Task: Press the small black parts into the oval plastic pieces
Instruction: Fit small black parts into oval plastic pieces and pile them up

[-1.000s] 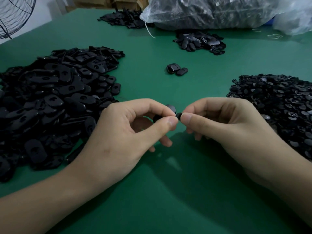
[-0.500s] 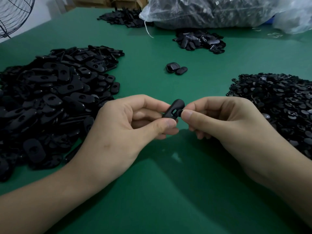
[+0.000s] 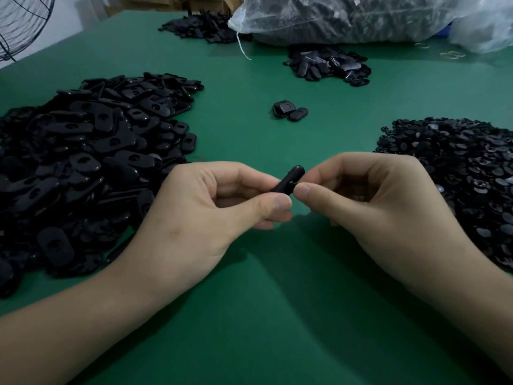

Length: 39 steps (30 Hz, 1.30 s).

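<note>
Step in hand: the seating press, as I read it. Left grip [image 3: 200,215] is narrow, thumb and curled fingers pinching the lower end of one oval plastic piece [image 3: 287,181], held tilted and edge-on above the green desk [image 3: 277,315], between the two hands. Right grip [image 3: 374,212] is also narrow, thumb and forefinger closed on the piece's upper end. The small black part itself is black on black under those fingertips, so I can't tell whether it's seated or only started. Stock: heap of oval pieces [image 3: 83,162] to the left, heap of small black parts [image 3: 458,184] to the right, both near the hands. Two loose pieces [image 3: 288,112] lie mid-desk, with another small pile [image 3: 327,65] and a clear bag [image 3: 361,18] at the far edge. Next move probably calls for a square thumb push with the left grip bracing the piece so it doesn't twist, then a check for a flush fit before setting it down.
</note>
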Available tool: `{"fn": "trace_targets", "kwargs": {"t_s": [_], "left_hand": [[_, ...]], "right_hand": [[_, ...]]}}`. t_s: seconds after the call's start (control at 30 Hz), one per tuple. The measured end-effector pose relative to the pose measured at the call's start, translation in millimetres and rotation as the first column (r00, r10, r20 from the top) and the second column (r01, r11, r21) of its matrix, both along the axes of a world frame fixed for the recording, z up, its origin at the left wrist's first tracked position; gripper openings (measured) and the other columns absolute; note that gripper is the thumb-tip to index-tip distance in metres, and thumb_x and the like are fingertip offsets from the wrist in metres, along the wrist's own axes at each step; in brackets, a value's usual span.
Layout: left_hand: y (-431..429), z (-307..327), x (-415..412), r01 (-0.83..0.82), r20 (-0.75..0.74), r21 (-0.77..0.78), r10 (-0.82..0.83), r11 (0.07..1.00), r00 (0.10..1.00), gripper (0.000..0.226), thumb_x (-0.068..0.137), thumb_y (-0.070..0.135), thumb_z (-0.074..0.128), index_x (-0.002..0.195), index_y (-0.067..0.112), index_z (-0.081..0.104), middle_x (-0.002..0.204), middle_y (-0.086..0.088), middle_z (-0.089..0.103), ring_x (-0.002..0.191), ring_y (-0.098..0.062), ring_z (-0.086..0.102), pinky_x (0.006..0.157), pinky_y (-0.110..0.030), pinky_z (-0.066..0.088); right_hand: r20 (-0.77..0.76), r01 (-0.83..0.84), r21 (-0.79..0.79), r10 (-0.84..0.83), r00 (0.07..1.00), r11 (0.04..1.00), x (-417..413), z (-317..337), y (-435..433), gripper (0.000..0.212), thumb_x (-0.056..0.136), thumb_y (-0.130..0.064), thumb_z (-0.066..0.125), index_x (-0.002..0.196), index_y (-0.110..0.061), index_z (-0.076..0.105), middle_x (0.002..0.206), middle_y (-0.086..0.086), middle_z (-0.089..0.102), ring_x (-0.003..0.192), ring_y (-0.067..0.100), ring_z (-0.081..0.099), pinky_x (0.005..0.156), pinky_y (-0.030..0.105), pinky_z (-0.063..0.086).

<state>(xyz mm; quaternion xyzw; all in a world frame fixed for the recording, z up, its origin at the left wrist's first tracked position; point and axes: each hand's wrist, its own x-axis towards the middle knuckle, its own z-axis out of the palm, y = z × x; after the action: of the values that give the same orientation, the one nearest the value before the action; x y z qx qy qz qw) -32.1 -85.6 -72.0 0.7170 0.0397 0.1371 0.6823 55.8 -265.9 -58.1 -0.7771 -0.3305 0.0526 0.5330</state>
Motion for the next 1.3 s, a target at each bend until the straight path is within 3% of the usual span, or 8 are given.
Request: {"fn": "trace_targets", "kwargs": {"t_s": [0.27,0.43,0.67,0.9,1.1,1.17,1.23,1.3], "left_hand": [[-1.0,-0.3,1.0,0.007,-0.03,-0.046,-0.009,0.999,1.0,0.019,0.074,0.022,0.078,0.09,0.012,0.079,0.085,-0.008,0.08,0.08,-0.022,0.079,0.069,-0.022,0.06],[-0.6,-0.3,1.7,0.017,-0.059,-0.066,-0.021,0.998,0.998,0.022,0.073,0.023,0.077,0.09,0.01,0.078,0.085,-0.009,0.08,0.081,-0.022,0.079,0.068,-0.021,0.06],[-3.9,-2.7,0.2,0.012,-0.036,0.024,-0.011,1.0,0.999,0.016,0.076,0.023,0.077,0.09,0.016,0.078,0.086,-0.005,0.08,0.081,-0.02,0.079,0.07,-0.022,0.061],[-4.8,-3.5,0.0,0.01,-0.032,0.056,-0.008,0.998,0.999,0.016,0.077,0.025,0.076,0.09,0.017,0.078,0.086,-0.002,0.08,0.081,-0.018,0.079,0.069,-0.02,0.059],[-3.7,-1.9,-0.8,0.025,-0.02,0.077,-0.023,0.997,1.0,0.015,0.081,0.023,0.073,0.094,0.017,0.077,0.088,-0.001,0.08,0.082,-0.017,0.079,0.066,-0.021,0.06],[-3.8,-1.5,-1.3,0.027,-0.022,0.072,-0.026,0.997,0.999,0.015,0.082,0.023,0.072,0.095,0.016,0.076,0.089,-0.001,0.08,0.083,-0.017,0.079,0.066,-0.021,0.06],[-3.5,-1.9,-1.3,0.037,-0.023,0.084,-0.035,0.996,0.999,0.011,0.089,0.018,0.071,0.098,0.016,0.077,0.091,0.0,0.08,0.083,-0.017,0.079,0.067,-0.022,0.06],[-3.7,-2.5,-1.2,0.046,-0.018,0.12,-0.044,0.992,0.999,0.013,0.095,0.012,0.067,0.101,0.017,0.077,0.091,0.001,0.08,0.082,-0.017,0.079,0.066,-0.022,0.06]], "right_hand": [[0.218,0.078,-0.095,-0.056,0.974,0.992,-5.1,1.5,2.1,0.009,0.078,-0.038,0.074,0.074,-0.031,0.074,0.067,-0.012,0.066,0.064,0.009,0.061,0.06,0.01,0.039],[0.212,0.067,-0.098,-0.044,0.976,0.993,-5.1,1.2,2.0,0.007,0.079,-0.034,0.077,0.075,-0.03,0.074,0.066,-0.01,0.066,0.065,0.01,0.061,0.06,0.01,0.04],[0.235,0.146,-0.126,-0.114,0.965,0.981,-8.6,2.8,3.7,0.009,0.075,-0.041,0.074,0.069,-0.034,0.073,0.066,-0.021,0.068,0.062,0.01,0.063,0.062,0.013,0.045],[0.179,0.144,-0.11,-0.123,0.976,0.984,-9.5,4.0,2.5,0.014,0.074,-0.043,0.075,0.065,-0.032,0.072,0.063,-0.019,0.068,0.058,0.008,0.064,0.056,0.011,0.044],[0.132,0.15,-0.061,-0.141,0.981,0.987,-7.0,5.7,2.2,0.025,0.068,-0.044,0.083,0.084,-0.031,0.068,0.069,-0.015,0.072,0.058,0.011,0.064,0.055,0.011,0.041],[0.078,0.117,-0.035,-0.114,0.99,0.992,-5.2,4.8,2.3,0.024,0.069,-0.042,0.083,0.086,-0.029,0.071,0.07,-0.012,0.073,0.059,0.014,0.066,0.055,0.017,0.047],[0.052,0.092,-0.009,-0.091,0.994,0.996,-4.0,3.7,2.3,0.021,0.07,-0.037,0.084,0.082,-0.026,0.073,0.071,-0.009,0.075,0.063,0.017,0.069,0.062,0.035,0.056],[0.047,0.074,0.004,-0.074,0.996,0.997,-4.0,3.3,2.5,0.018,0.072,-0.033,0.086,0.081,-0.024,0.072,0.073,-0.009,0.075,0.066,0.019,0.071,0.067,0.044,0.057]]}}
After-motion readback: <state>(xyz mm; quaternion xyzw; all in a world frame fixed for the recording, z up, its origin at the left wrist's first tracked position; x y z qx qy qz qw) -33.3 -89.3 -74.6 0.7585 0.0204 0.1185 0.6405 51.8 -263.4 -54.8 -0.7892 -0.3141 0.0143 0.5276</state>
